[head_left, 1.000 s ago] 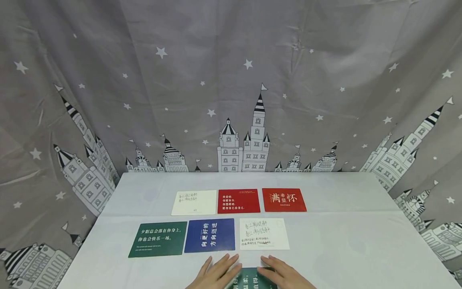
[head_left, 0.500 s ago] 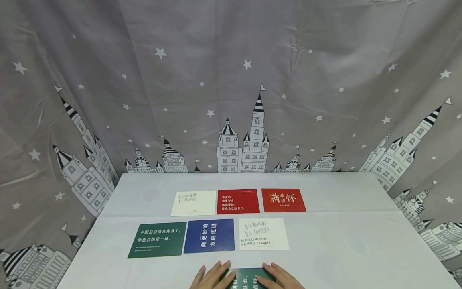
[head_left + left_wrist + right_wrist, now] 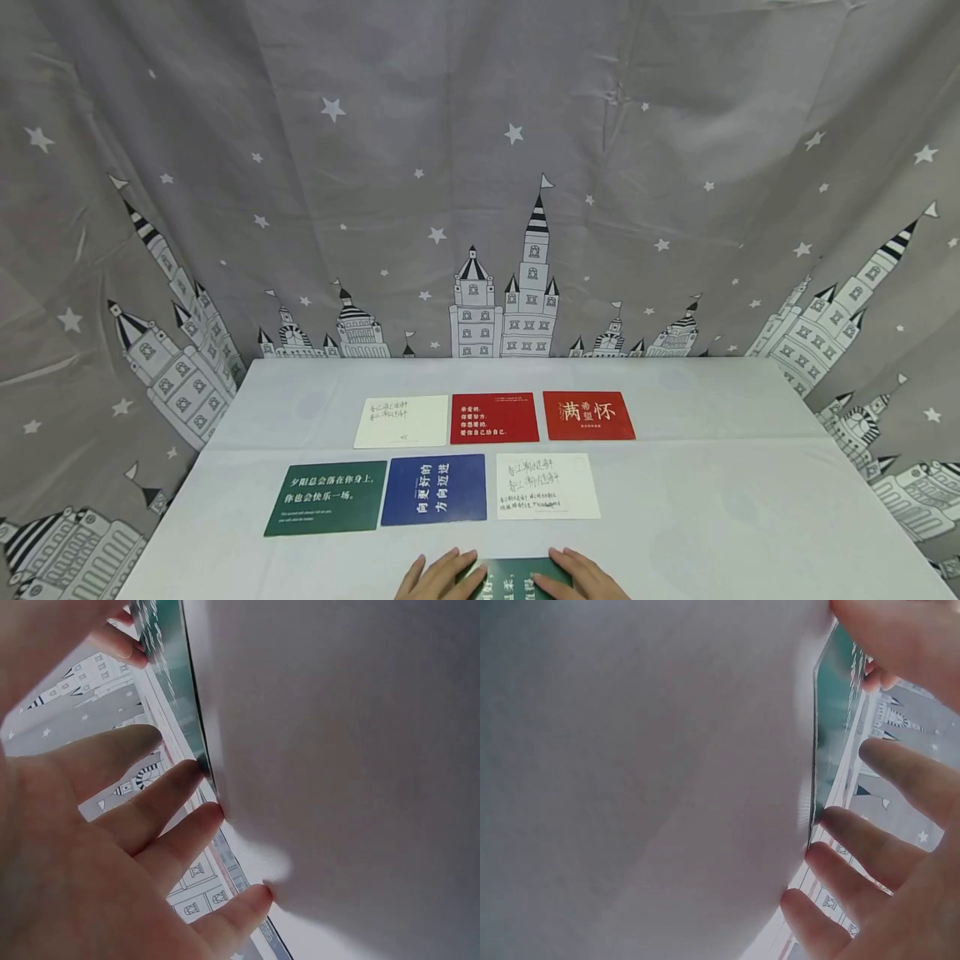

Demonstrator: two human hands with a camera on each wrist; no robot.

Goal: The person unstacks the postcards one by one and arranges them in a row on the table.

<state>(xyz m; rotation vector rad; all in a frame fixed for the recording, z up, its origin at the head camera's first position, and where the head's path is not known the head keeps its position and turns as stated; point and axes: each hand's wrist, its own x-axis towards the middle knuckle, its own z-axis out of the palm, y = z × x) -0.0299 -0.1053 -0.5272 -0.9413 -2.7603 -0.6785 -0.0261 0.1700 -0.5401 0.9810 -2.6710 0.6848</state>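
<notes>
A dark green card (image 3: 513,575) with white lettering lies flat at the near edge of the head view, its lower part cut off. My left hand (image 3: 442,577) rests at its left side and my right hand (image 3: 587,577) at its right side. In the left wrist view the left hand (image 3: 112,832) has spread, extended fingers, their tips touching the tabletop and the card's edge. The right wrist view has the right hand (image 3: 885,862) in a like pose beside the green card (image 3: 834,705). Neither hand is curled round the card.
Beyond lie two rows of cards on the white table (image 3: 712,500): a green card (image 3: 326,497), a blue card (image 3: 435,490) and a handwritten white card (image 3: 548,487) nearer; another white card (image 3: 401,422), a red card (image 3: 494,418) and an orange-red card (image 3: 588,416) farther. A grey curtain (image 3: 480,167) stands behind.
Both hands have drawn slightly nearer to my body, and more of the green card's far corners shows. The six cards in the two rows keep their layout.
</notes>
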